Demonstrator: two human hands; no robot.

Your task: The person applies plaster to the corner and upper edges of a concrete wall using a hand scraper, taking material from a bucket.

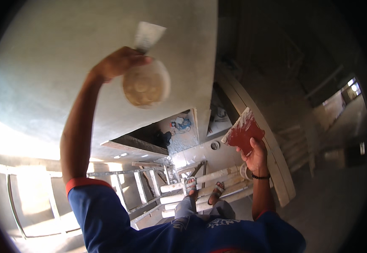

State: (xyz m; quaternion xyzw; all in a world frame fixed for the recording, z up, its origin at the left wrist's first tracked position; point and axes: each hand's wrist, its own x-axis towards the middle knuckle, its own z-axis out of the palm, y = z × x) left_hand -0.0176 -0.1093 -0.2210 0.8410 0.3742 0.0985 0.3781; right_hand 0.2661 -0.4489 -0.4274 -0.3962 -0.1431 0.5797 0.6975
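High beside a plain plastered wall [52, 71], my left hand [122, 63] grips a putty knife [149, 36], its pale, flaring blade pointing away from me and its handle mostly hidden in my fist. The fingers there are closed around it, though blur hides how each one lies. Just on the near side of that hand shows a round, beige-and-white tub [145, 86], also blurred; I cannot tell whether my fingers hold it too. Lower and to the right, my right hand [256, 157] pinches a red spreader [246, 133] between a thumb laid on its face and fingers curled at its near edge, the far edge crusted with whitish material. A dark beaded bracelet [261, 176] circles that wrist. Below, my feet in sandals [191, 184] stand on pale round poles [230, 179] laid side by side, with a ladder-like frame [143, 187] to their left. Past them, a blue bundle [182, 123] lies within a framed opening, and a long pale beam [272, 156], bowed by the lens, runs behind the spreader.
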